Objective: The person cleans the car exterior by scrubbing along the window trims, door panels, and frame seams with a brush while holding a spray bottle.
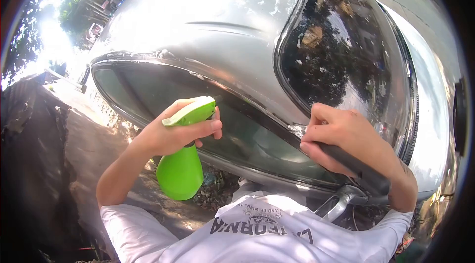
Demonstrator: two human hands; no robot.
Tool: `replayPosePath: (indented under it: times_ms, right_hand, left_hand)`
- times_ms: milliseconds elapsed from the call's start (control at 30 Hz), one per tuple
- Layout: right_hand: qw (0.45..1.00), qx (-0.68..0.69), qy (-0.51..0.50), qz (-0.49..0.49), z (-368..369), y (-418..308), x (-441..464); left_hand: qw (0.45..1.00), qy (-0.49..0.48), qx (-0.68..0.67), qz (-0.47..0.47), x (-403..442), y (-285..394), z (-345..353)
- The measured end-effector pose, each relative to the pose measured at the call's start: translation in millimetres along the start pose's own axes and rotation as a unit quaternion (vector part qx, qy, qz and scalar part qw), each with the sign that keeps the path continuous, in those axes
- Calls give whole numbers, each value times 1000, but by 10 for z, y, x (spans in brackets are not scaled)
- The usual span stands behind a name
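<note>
My left hand (pixel 185 127) is wrapped round the neck of a bright green spray bottle (pixel 180 176), its fingers at the trigger below the green and white spray head (pixel 193 113). The bottle hangs upright beside the car's side window (pixel 247 139). In my right hand (pixel 341 137) is a tool with a thick black handle (pixel 363 171), which runs back under the palm toward the wrist. A small pale, shiny patch (pixel 297 130) shows by my right fingertips, at the roof edge above the side window. Whether it belongs to the tool, I cannot tell.
The silver car's roof (pixel 213 30) fills the middle, with whitish smears along its edges. A dark windshield (pixel 336 50) reflects trees, and the hood (pixel 428 95) lies beyond it. A side mirror (pixel 339 203) juts out close to my body. Dirt ground (pixel 109 164) lies at left.
</note>
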State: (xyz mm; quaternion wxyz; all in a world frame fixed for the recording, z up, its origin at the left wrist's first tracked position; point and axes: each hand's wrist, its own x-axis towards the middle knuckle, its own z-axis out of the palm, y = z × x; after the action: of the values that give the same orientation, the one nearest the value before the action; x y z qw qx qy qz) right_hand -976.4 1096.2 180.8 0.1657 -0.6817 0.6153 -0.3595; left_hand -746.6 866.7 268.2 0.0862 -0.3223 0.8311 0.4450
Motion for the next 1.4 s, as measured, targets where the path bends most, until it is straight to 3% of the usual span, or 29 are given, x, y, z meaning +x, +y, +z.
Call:
replayPosePath:
  times_ms: [133, 233, 300, 333, 400, 533, 600, 700, 767, 833, 933, 1033, 1067, 1133, 1167, 1233, 1267, 1300, 1400]
  right_hand:
    - [994, -24, 51, -93, 82, -77, 734]
    - [982, -81, 82, -153, 218, -253, 1475]
    - [953, -65, 171, -240, 287, -301, 1755]
    - [954, -63, 173, -236, 302, -287, 1709]
    - [984, -101, 64, -134, 263, -245, 1525]
    - [989, -37, 82, -118, 266, 26, 455]
    - [995, -80, 49, -28, 298, -7, -16]
    - [995, -14, 95, 0, 274, 70, -224]
    - [994, 23, 111, -9, 159, 9, 16]
    - [983, 35, 143, -107, 204, 17, 483]
    - [978, -13, 165, -130, 375, -59, 1449]
    - [964, -12, 205, -167, 501, -275, 1984]
    - [958, -14, 223, -179, 534, -308, 2058]
    - [979, -104, 151, -84, 352, -453, 1790]
    - [988, -112, 102, -31, 260, -406, 1584]
    - [997, -22, 70, -17, 168, -264, 1139]
    - [995, -73, 64, -8, 137, -293, 1025]
    - [994, -91, 57, -8, 109, -361, 1151]
    - [979, -57, 145, -135, 308, -452, 1794]
  left_hand:
    - [998, -52, 20, -35, -9, 52, 40]
    - [997, 8, -4, -75, -118, 15, 26]
    - [997, 42, -20, -58, -171, -41, 3]
    - [997, 38, -18, -59, -199, -34, 6]
    - [999, 32, -19, -38, -219, 36, 5]
    - [1000, -2, -20, 0, -168, 73, 104]
    - [1000, -9, -21, 2, -96, 30, 206]
    - [1000, -18, -18, 4, -14, -28, 249]
    - [998, -4, -68, 0, 4, -98, 193]
    - [997, 67, -34, 1, -44, 29, 120]
    - [989, 134, -60, -12, -106, 16, -51]
    - [991, 126, -38, -24, -85, -220, -292]
    - [991, 127, -37, -9, -74, -311, -356]
    - [991, 127, -45, 4, -140, -431, -476]
    - [990, 133, -53, 14, -188, -498, -541]
    - [988, 130, -71, 37, -338, -694, -694]
    - [986, 140, -87, 35, -413, -836, -780]
    - [982, 151, -105, 30, -456, -964, -846]
    - [983, 133, -110, 59, -546, -1257, -901]
